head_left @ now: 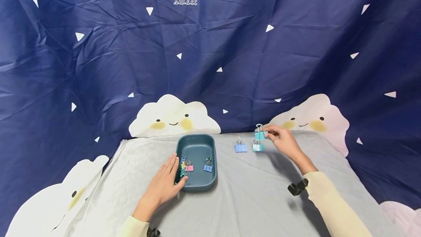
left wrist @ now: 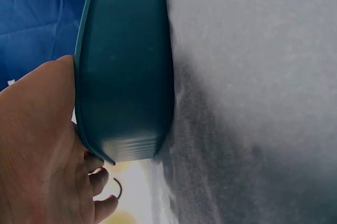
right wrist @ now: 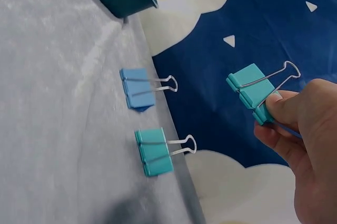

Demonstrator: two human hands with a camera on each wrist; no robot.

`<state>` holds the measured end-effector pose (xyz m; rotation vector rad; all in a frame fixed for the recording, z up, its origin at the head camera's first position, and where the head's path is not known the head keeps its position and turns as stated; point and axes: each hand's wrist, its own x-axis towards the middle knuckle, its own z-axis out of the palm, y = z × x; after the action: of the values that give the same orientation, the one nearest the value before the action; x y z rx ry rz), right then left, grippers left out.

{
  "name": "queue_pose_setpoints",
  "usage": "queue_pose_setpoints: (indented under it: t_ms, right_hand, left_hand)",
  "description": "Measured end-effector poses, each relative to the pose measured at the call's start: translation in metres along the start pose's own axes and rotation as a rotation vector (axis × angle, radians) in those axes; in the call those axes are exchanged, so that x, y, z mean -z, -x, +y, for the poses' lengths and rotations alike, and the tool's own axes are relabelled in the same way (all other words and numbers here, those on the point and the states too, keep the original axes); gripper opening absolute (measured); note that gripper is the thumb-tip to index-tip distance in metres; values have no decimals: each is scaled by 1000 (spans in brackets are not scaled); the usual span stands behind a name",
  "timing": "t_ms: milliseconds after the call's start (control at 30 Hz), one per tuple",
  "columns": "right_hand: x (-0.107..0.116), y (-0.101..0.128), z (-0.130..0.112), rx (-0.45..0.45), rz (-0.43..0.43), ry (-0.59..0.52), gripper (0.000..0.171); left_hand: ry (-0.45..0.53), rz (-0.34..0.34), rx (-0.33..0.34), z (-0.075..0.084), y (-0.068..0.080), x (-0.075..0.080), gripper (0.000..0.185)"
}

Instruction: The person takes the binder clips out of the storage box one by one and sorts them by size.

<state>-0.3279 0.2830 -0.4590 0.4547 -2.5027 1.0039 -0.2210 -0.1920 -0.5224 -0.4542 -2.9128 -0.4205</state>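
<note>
Curtain: a dark blue cloth with white triangles and smiling clouds hangs behind the tabletop.
Tabletop: it is covered with grey soft fabric and carries the box and the clips.
Box: the dark teal box sits left of the two loose clips, well apart from them.
Left hand: this hand rests at the left rim of the box, its fingers stretched out and grasping nothing.
Right hand: the fingers of this hand pinch the turquoise clip at one end, above the tabletop.
Loose clips: a blue clip and a second turquoise clip are side by side near the far edge, apart, the second one below the held clip.
Small clips: inside the box, a pink clip is among several coloured ones at left; a small blue clip is at right.
</note>
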Motion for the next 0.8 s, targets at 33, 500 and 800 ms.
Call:
queue_pose_setpoints:
  t_ms: [33, 500, 800]
  right_hand:
    - [1, 1, 2, -5, 3, 9, 19]
    - [13, 15, 27, -12, 46, 52, 20]
    - [18, 24, 37, -71, 29, 56, 21]
  left_hand:
    - [2, 5, -2, 0, 1, -1, 88]
    - [8, -8, 4, -1, -1, 0, 88]
    - [-2, -1, -4, -1, 0, 1, 90]
